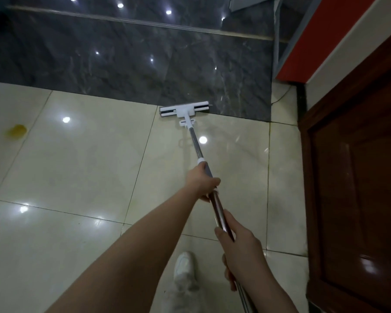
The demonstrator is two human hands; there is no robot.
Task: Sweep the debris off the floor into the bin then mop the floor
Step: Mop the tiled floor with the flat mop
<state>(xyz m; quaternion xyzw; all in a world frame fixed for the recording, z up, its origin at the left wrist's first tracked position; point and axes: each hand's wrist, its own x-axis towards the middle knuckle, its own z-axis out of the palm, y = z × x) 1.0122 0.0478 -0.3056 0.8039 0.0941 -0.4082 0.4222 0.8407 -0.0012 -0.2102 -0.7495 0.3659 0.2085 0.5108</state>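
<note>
We can read no txt, label, brand or no. anywhere in view, incl. on the mop (pixel 184 110).

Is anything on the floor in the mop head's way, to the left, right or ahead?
To the left, only a small yellow thing lies on the tiles, far from the mop head. Ahead, the dark marble stops it. To the right, the door stands apart. Nothing else is visible.
</note>
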